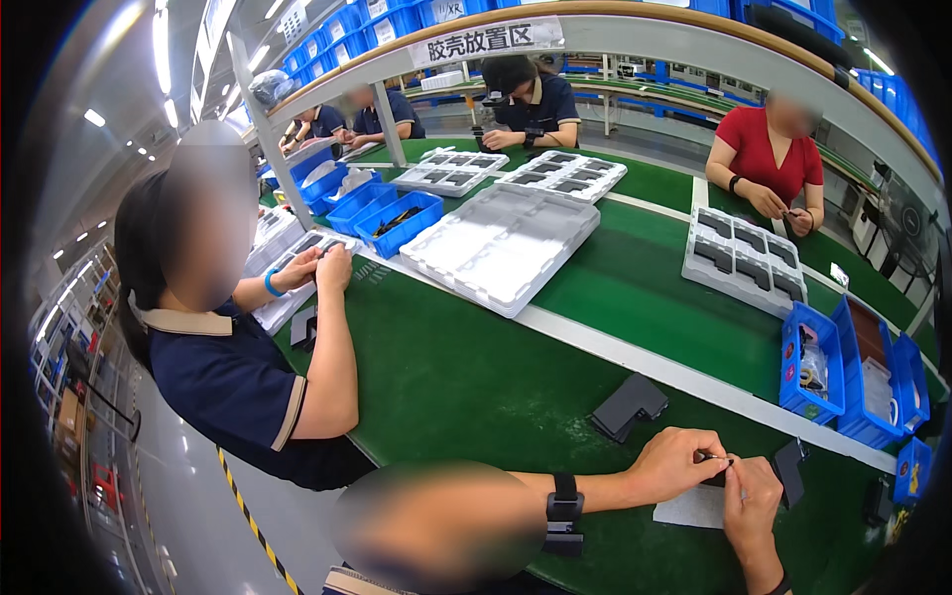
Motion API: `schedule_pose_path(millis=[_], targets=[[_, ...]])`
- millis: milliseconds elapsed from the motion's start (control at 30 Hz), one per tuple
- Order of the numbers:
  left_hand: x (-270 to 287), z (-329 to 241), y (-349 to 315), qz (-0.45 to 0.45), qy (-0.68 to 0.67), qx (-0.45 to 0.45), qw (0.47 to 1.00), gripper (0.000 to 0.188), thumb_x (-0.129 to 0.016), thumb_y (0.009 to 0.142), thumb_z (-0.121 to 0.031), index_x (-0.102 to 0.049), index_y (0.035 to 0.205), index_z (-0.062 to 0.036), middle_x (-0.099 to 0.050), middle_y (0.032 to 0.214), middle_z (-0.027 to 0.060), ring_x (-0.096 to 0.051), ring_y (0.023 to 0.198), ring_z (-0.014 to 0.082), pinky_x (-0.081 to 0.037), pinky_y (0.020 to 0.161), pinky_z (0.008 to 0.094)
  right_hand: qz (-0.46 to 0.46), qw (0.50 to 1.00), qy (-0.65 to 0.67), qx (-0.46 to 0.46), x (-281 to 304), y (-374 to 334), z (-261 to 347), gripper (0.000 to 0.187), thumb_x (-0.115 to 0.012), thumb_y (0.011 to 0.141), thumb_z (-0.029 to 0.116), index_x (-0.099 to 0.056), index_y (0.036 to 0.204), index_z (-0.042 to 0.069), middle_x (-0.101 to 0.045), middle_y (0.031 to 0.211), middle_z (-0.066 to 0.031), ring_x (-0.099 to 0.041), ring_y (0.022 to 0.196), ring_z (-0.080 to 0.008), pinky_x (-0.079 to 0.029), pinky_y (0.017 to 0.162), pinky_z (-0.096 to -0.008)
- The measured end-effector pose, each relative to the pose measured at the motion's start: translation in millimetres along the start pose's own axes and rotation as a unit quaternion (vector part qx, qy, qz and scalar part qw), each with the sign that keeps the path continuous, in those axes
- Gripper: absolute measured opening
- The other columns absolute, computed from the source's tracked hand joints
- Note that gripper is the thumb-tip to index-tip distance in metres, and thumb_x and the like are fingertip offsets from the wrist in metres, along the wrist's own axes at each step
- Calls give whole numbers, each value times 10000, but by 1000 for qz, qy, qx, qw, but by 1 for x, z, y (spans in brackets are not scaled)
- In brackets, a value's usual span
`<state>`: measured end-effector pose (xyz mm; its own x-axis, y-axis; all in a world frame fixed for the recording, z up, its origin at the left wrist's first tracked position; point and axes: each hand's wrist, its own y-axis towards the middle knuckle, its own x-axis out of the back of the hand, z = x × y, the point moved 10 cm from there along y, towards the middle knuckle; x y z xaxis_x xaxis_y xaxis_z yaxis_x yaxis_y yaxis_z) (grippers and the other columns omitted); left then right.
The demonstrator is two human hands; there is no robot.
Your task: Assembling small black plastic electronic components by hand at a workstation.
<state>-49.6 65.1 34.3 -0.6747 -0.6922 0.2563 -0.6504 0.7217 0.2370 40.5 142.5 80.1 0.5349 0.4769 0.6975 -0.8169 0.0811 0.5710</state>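
Note:
My left hand [682, 464], with a black watch on its wrist, is closed in a pinch round a small dark part [706, 456]. Close against it, my right hand [752, 504] also pinches; a tiny black tip shows at its fingertips, but its kind is too small to make out. Below the hands a white sheet [691, 508] lies on the green tabletop. Beyond my left hand rest black, angular plastic housings [629, 407]. Another black housing [789, 473] stands by my right hand, and a dark piece [563, 540] lies under my left wrist.
Blue bins [811, 365] of small items line the right side. White trays [746, 260], several with black housings, and an upper tray stack [504, 243] stand across the bench. A co-worker [228, 327] sits to my left; others work opposite. An overhead shelf [615, 20] spans the bench.

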Motion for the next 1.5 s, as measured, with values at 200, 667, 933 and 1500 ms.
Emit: schedule_pose_path(millis=[200,667,933,1500], targets=[[-14,27,1,21,-142,37,989,148,-605,884,-99,-590,1000,-8,-649,829,44,-587,723,87,-461,625,263,-34,972,155,-171,-7,-12,-43,138,-660,740,-15,-643,873,-49,-656,789,-123,-611,704,-187,-468,651,-298],[-26,26,0,86,-172,51,980,178,-574,898,-48,-539,1068,-8,-583,820,10,-527,762,59,-441,671,237,9,982,121,-147,-6,-10,-40,61,-658,727,-8,-604,748,-29,-619,738,-108,-584,695,-196,-441,643,-311],[-16,8,1,117,16,-3,993,373,-605,829,27,-503,1180,-46,-646,952,72,-608,874,122,-493,769,291,84,966,167,-180,6,6,-52,116,-659,768,56,-650,843,-32,-665,836,-123,-623,758,-199,-472,708,-296],[125,42,35,-87,191,123,970,240,-656,867,-166,-645,1040,1,-676,873,78,-633,800,129,-499,705,270,-64,993,-80,-51,47,9,-51,107,-698,739,56,-654,807,-14,-652,805,-128,-612,743,-312,-475,668,-378]])
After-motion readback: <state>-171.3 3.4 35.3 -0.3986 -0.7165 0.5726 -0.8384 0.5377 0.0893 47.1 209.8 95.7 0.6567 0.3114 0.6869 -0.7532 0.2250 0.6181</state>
